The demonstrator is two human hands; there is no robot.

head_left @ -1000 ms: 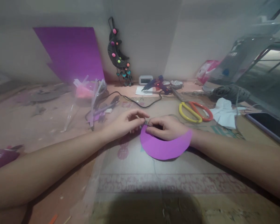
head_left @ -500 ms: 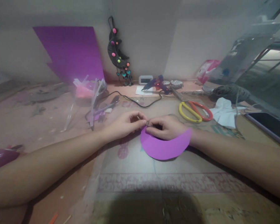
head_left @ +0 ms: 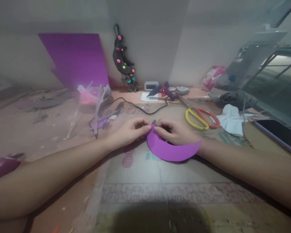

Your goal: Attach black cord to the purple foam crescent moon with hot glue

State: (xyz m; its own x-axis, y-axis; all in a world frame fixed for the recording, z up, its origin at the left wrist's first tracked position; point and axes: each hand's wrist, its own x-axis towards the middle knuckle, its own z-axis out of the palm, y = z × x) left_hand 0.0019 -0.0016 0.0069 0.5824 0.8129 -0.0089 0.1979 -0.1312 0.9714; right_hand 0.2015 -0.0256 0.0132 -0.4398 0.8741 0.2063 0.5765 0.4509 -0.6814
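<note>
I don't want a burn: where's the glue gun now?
In the head view, the glue gun sits just right of centre near the wall, its nozzle over the white paper.

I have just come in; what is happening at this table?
A person's left hand and right hand pinch one tip of a purple paper crescent, where a small dark piece shows, too small to identify. Its other end overlaps the right wrist in this view. Scissors with yellow and orange handles lie beyond that hand, and a glue gun rests farther back.
</note>
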